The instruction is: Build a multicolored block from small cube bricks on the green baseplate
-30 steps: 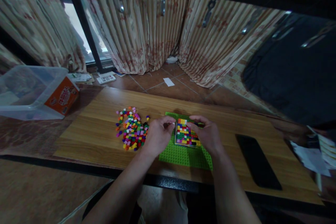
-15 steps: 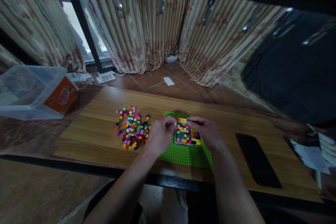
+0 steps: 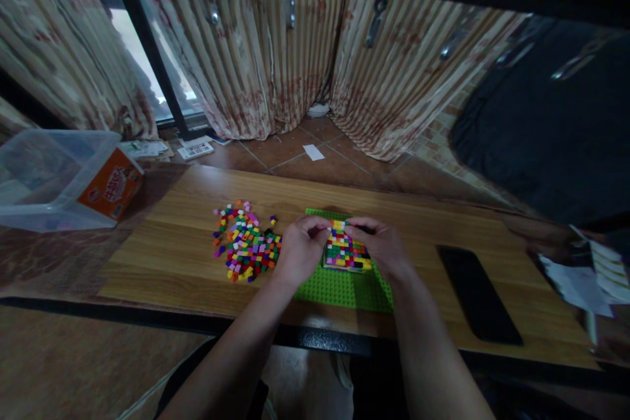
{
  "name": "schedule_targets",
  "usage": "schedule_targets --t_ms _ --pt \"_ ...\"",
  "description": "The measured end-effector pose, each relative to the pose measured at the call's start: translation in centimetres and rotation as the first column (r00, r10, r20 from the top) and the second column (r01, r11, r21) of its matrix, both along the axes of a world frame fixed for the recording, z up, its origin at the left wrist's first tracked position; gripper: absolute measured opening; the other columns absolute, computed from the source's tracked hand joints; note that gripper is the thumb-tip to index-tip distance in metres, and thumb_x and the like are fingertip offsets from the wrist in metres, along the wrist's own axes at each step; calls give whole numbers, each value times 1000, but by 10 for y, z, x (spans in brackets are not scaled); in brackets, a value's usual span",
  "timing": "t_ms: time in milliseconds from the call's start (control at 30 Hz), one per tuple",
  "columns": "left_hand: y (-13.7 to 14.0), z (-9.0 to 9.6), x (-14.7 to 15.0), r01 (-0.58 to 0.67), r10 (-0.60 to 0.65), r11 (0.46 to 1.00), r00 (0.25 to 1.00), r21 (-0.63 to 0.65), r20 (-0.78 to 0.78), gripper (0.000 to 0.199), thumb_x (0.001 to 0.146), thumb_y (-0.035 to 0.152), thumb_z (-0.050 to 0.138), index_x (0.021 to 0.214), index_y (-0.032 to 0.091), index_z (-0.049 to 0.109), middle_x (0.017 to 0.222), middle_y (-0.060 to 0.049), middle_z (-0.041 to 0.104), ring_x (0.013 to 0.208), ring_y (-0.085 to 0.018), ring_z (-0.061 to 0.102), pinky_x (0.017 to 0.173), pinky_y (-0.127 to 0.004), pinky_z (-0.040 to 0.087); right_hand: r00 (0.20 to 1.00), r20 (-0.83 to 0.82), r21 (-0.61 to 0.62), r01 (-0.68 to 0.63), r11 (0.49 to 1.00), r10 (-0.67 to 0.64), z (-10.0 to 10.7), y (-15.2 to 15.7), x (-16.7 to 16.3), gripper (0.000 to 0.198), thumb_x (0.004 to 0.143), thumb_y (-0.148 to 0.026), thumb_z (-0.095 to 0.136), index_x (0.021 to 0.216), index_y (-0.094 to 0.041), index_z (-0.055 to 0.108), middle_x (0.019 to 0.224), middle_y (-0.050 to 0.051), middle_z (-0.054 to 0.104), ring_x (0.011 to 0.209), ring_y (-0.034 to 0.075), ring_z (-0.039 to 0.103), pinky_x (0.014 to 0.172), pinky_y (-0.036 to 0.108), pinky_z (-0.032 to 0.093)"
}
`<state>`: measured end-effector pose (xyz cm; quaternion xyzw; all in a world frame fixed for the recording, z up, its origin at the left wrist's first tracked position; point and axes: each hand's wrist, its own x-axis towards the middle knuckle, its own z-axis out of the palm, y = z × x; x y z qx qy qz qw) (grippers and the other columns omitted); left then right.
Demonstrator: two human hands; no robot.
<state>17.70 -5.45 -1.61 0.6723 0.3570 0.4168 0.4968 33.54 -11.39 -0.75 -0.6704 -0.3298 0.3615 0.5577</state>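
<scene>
A low block of multicoloured building bricks (image 3: 347,254) stands on a green studded baseplate (image 3: 327,294) on the wooden table. My left hand (image 3: 301,248) is at the block's far left corner, thumb and forefinger pinched together on what looks like a tiny pale brick. Over the far right edge of the block reaches my right hand (image 3: 384,246), its thumb and fingers closed on that edge and covering part of the block. Left of the baseplate lies a pile of small loose bricks (image 3: 246,246) in many colours.
A black phone-like slab (image 3: 478,294) lies on the table (image 3: 157,256) at the right. Beyond the left end stands a clear plastic bin (image 3: 54,177) with an orange label. Papers (image 3: 575,282) are at the far right. Curtains (image 3: 246,59) hang behind.
My left fingertips have come slightly closer to my right ones over the block's far edge. The whole view has shifted a little; the brick pile looks the same.
</scene>
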Motion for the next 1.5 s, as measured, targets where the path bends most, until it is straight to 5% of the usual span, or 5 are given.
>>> schedule_targets --t_ms 367,633,1267,1500 --pt "0 1 5 43 -42 999 999 -32 21 15 81 13 60 82 19 74 85 -3 73 79 -16 67 76 -27 53 993 100 4 -70 998 69 0 -1 -2 37 62 -44 81 91 -21 77 85 3 76 77 20 69 75 37 54" --pt "-2 8 5 23 -23 1000 999 -10 -24 16 80 8 58 80 17 70 76 -1 70 76 -14 65 72 -25 51 911 409 -36 -49 998 60 5 4 -14 45 74 -55 71 101 -20 74 105 9 76 99 26 69 92 43 49" --pt "-5 4 8 -79 78 997 996 -22 -41 24 78 3 60 95 18 67 83 -3 72 78 -15 69 78 -28 55 935 342 -90 -64 994 92 6 4 -16 44 69 -58 72 91 -19 77 81 6 76 75 23 69 69 34 50" --pt "-10 6 7 -122 131 990 981 67 -142 20 82 6 60 95 19 68 86 -3 75 80 -16 72 79 -29 56 918 385 -109 -51 993 90 6 5 -16 46 68 -59 72 88 -18 78 78 6 76 72 23 68 66 33 48"
